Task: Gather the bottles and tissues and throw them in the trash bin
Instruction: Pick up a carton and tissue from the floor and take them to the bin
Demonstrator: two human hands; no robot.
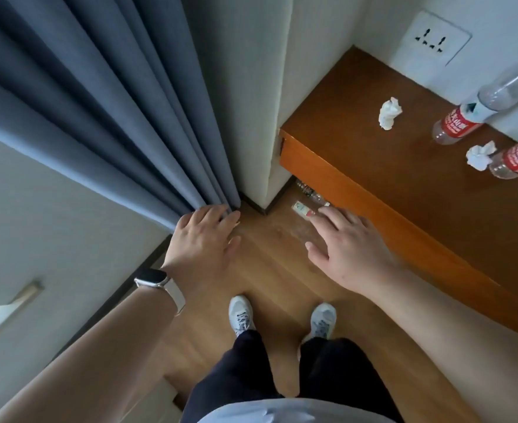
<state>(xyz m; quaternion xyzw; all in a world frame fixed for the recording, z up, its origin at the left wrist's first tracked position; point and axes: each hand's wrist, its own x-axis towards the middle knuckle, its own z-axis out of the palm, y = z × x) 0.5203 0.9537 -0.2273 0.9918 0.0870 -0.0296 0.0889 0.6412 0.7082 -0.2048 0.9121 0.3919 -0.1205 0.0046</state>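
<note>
On the wooden desk (373, 166) at the right stand two clear bottles with red labels, one (457, 123) behind, another (516, 158) nearer the edge of the view. A third clear bottle (513, 85) leans behind them. One crumpled white tissue (389, 113) lies mid-desk, a second (478, 155) beside the nearer bottle. On the floor under the desk lies a small bottle (302, 209), with more bottles (308, 190) behind it. My left hand (204, 239) hangs open by the curtain. My right hand (346, 245) is open, fingers spread, above the floor near the small bottle.
A grey-blue curtain (99, 111) hangs at the left against a white wall corner (269, 117). A wall socket (433, 41) sits above the desk. My feet in white shoes (242, 314) stand on the wooden floor. No trash bin is in view.
</note>
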